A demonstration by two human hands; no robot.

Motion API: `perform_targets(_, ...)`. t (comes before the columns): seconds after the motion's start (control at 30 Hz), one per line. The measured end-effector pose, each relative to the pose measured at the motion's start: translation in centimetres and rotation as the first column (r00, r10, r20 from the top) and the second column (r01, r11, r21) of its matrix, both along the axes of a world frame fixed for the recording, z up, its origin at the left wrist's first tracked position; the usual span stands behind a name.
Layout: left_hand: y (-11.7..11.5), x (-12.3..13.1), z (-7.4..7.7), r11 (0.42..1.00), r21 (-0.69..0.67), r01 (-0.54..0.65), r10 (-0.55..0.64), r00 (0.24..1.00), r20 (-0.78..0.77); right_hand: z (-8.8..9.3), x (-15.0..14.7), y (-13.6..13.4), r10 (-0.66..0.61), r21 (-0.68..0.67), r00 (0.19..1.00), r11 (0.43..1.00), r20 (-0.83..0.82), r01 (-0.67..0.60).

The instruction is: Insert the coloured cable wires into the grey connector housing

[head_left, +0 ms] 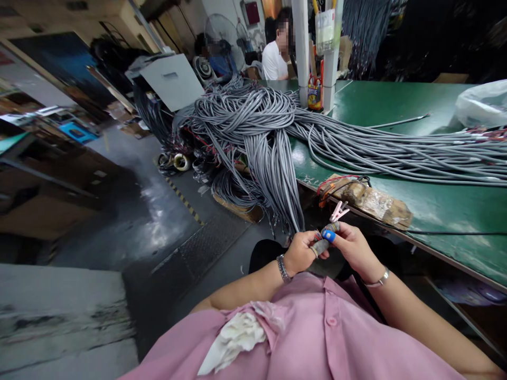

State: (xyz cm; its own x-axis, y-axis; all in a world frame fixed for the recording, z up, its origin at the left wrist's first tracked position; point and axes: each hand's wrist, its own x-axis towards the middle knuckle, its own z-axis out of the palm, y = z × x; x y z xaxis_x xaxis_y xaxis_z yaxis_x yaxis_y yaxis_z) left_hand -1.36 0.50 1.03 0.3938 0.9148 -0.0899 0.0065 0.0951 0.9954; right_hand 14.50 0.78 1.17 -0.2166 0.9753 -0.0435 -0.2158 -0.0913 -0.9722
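Note:
Close together in front of my pink shirt, both hands meet at the table's front edge. My left hand (301, 252) is closed in a pinch on thin coloured wires (318, 236) at the end of a grey cable. Grey and blue coverings wrap some fingertips. My right hand (354, 248) is closed too, its fingertips touching the same spot; what they hold is too small to make out. Just above the fingers is a pink clothespin (339, 211) by the wooden block (368, 200). A thick bundle of grey cables (273, 158) hangs over the edge towards my left hand.
More grey cables (396, 150) stretch across the green table (443, 211). A white post (301, 53) stands on it, with a plastic bag (483, 104) at the far right. Behind sits a person in a white shirt (273, 60). A white box (172, 80) is at the back left.

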Motion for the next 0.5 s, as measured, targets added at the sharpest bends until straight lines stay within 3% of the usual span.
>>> perform_targets(0.23, -0.41, 0.6, -0.77, 0.985, -0.111, -0.135, 0.148, 0.982, 0.119, -0.59, -0.25, 0.4, -0.137, -0.019, 0.989, 0.99, 0.05, 0.138)
perform_targets(0.5, -0.15, 0.54, -0.98, 0.977, -0.133, -0.166, 0.184, 0.973, 0.138, -1.08, -0.39, 0.1, -0.117, -0.063, 0.993, 0.991, -0.026, 0.115)
